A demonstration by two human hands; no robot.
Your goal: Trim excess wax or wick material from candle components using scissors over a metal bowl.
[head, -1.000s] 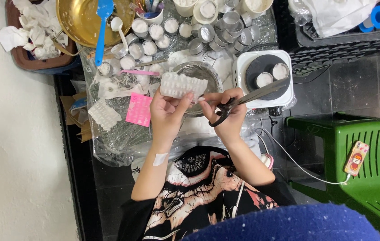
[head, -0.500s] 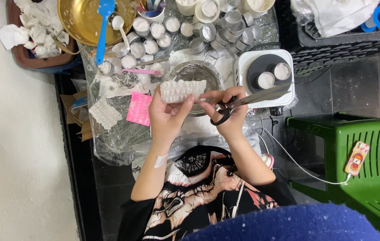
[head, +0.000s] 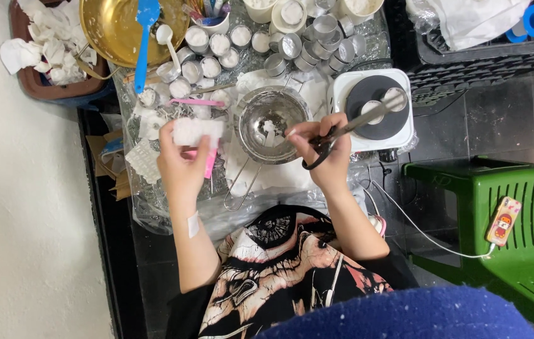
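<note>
**Wax block lifted clear of the steel bowl**

Containers crowd the plastic-covered worktop (head: 172,213). A steel strainer bowl (head: 271,123) sits at the middle with a few white flakes on its bottom. Behind it stand many small round tins (head: 220,44), most filled with white wax, some empty and shiny. A brass bowl (head: 130,26) at the far left carries a blue spatula (head: 144,37) across its rim, and a brown tray (head: 41,56) beside it is heaped with white scraps. A white hot plate (head: 373,110) stands to the right of the steel bowl.

The left hand (head: 184,164) clenches a white, lumpy, rectangular wax block (head: 196,130) by its lower edge, holding it up left of the steel bowl, above a pink mould (head: 207,160). The right hand (head: 323,150) grips black-handled scissors (head: 348,125), fingers through the loops, blades pointing over the hot plate.

Half a second ago the block and scissors met over the steel bowl; now the block has swung away to the left, and the hands are well apart.
</note>
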